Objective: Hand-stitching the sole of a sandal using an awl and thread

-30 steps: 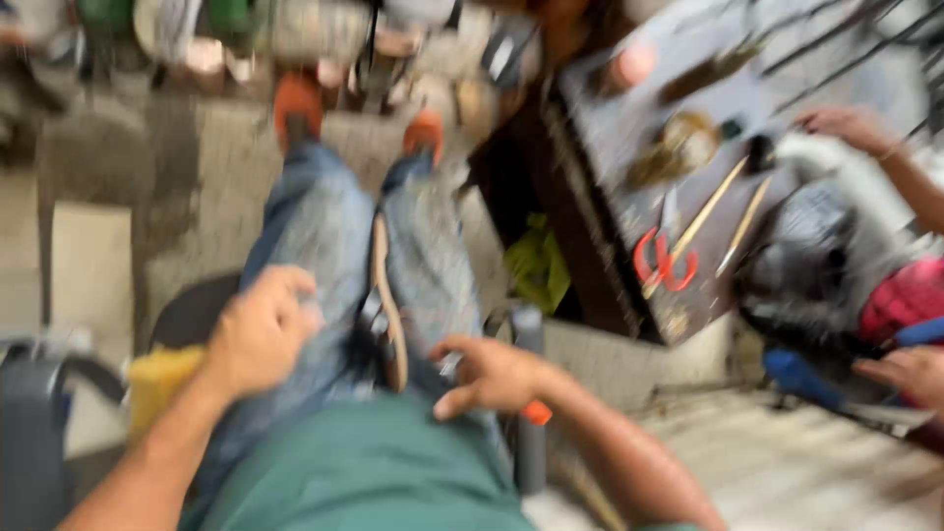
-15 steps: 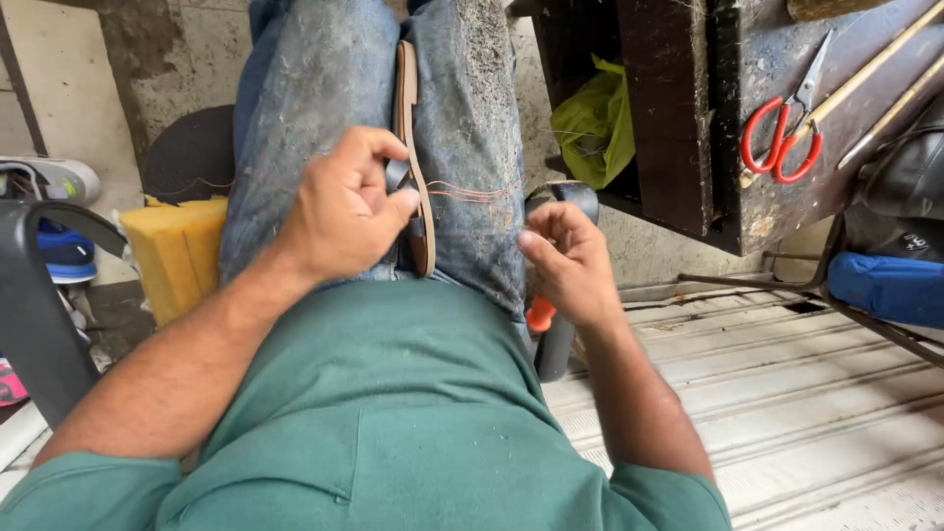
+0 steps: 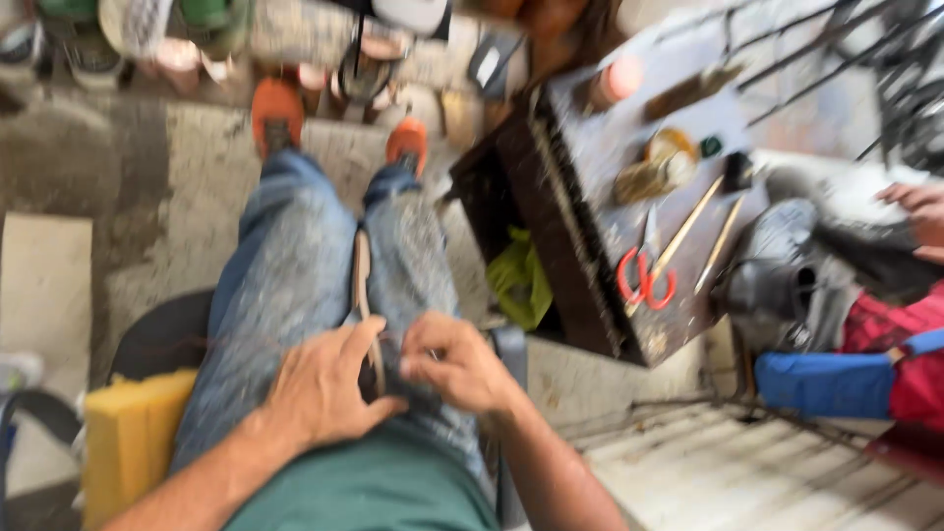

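I sit with a thin tan shoe sole clamped on edge between my knees, over blue jeans. My left hand rests on the near end of the sole, thumb and fingers wrapped around it. My right hand is just to the right of it, fingers pinched together on something small that the blur hides; a thin thread seems to run from it. The two hands nearly touch.
A dark wooden workbench stands to the right with red-handled scissors, long thin sticks and small tins. Another person's hand shows at far right. A yellow foam block lies at lower left, shoes line the far floor.
The view has swung up from my lap to take in my feet and the bench. My right hand has moved left from the orange-handled tool to meet my left hand at the sole.
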